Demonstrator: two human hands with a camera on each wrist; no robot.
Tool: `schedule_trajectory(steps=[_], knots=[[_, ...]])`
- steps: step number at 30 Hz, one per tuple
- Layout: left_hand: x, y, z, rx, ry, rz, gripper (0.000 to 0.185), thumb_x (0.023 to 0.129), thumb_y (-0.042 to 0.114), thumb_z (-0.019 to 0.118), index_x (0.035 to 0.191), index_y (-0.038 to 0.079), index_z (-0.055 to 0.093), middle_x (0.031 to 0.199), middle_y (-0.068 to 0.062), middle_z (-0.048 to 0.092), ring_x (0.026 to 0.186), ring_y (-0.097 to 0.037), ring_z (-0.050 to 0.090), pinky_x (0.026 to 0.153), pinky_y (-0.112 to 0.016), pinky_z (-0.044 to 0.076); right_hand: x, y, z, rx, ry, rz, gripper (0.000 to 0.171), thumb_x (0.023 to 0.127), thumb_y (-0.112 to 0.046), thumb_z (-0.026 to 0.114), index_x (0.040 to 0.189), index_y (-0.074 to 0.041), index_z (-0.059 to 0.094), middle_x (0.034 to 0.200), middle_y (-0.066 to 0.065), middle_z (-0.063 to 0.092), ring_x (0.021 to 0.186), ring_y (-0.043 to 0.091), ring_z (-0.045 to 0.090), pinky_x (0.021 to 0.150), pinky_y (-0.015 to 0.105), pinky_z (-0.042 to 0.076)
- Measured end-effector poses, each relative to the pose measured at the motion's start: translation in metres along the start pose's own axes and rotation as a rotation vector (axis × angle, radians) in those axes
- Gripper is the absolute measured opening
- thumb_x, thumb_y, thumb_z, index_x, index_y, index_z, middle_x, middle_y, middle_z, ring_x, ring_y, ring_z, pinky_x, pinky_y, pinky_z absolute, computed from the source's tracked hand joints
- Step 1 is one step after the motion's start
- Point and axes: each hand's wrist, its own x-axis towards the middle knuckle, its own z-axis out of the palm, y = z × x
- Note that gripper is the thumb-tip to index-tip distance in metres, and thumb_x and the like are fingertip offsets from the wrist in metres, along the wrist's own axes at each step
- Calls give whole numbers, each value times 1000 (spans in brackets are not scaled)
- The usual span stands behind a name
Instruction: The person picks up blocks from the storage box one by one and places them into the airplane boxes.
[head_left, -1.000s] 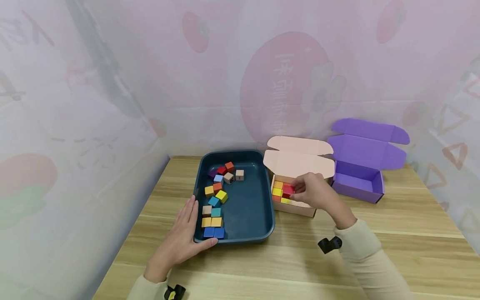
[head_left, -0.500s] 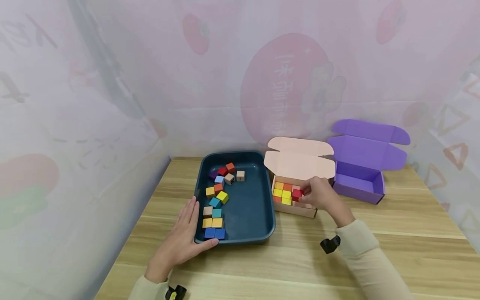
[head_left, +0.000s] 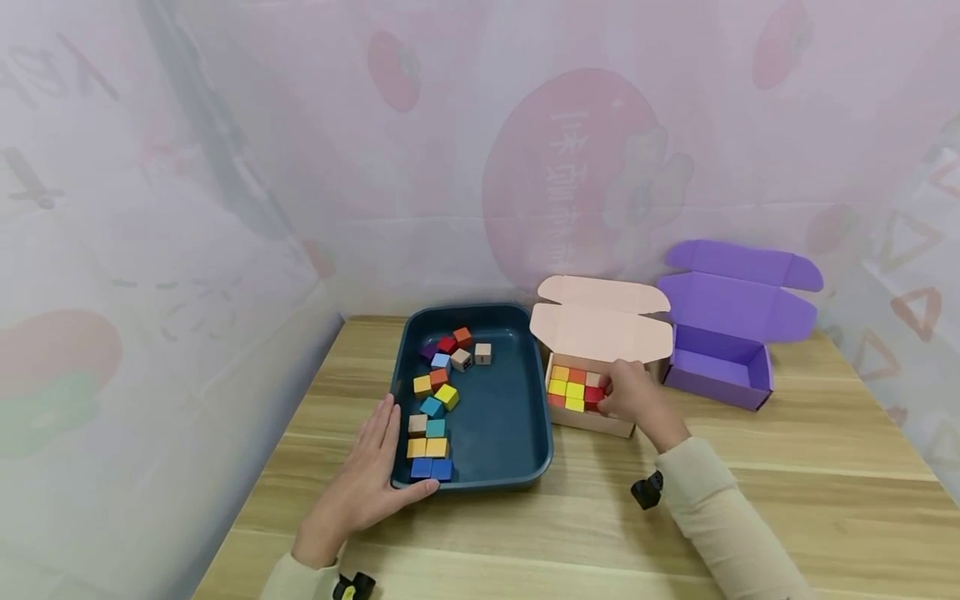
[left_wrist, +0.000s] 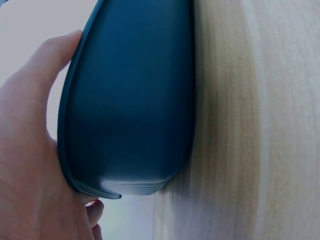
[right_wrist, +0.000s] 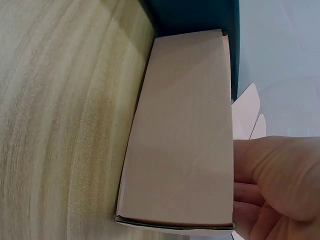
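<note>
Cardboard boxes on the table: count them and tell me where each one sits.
2. The pink box stands just right of the blue tray, lid open, with the right hand in it. The purple box stands further right, also open. None seems hidden.

Dark teal tray (head_left: pixel 525 454), pink box (head_left: pixel 600 333)

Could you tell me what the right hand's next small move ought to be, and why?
Probably press the red cube down and let go: the right hand pinches it inside the pink box, beside the yellow and orange cubes already lined up there.
</note>
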Motion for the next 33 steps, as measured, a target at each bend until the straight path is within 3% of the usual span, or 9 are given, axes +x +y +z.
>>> schedule_trajectory(steps=[12, 18, 24, 27, 33], knots=[[-2, 1, 1, -2, 15, 9, 127, 84, 80, 66, 170, 4, 11, 180, -13, 2, 166, -39, 9, 132, -65, 18, 0, -3, 10, -14, 37, 20, 12, 82, 3, 84, 87, 2, 74, 76, 8, 71, 67, 21, 60, 62, 32, 54], [-1, 2, 1, 2, 9, 5, 128, 83, 82, 65, 170, 5, 9, 180, -13, 2, 166, -40, 10, 131, -65, 18, -4, -10, 3, -36, 61, -26, 19, 82, -1, 87, 94, 6, 73, 80, 12, 70, 70, 23, 61, 64, 35, 55], [-1, 1, 2, 3, 10, 0, 129, 83, 82, 65, 170, 6, 9, 180, -13, 1, 166, -39, 10, 131, -65, 19, -8, -43, -15, -21, 40, -104, 25, 86, -4, 85, 106, 7, 75, 98, 20, 77, 85, 27, 70, 81, 45, 64], [-1, 2, 2, 4, 9, -2, 130, 82, 83, 65, 170, 6, 8, 180, -12, 0, 166, -39, 9, 131, -65, 19, -11, -63, -18, -38, 18, -133, 23, 87, -12, 87, 105, 0, 77, 101, 15, 79, 92, 26, 73, 84, 46, 64], [0, 2, 2, -1, 17, 1, 129, 83, 82, 65, 170, 5, 8, 180, -13, 1, 166, -40, 10, 131, -66, 19, -19, -99, -9, -20, -19, -308, 29, 87, -15, 87, 112, -2, 78, 108, 13, 80, 99, 27, 77, 88, 42, 65]])
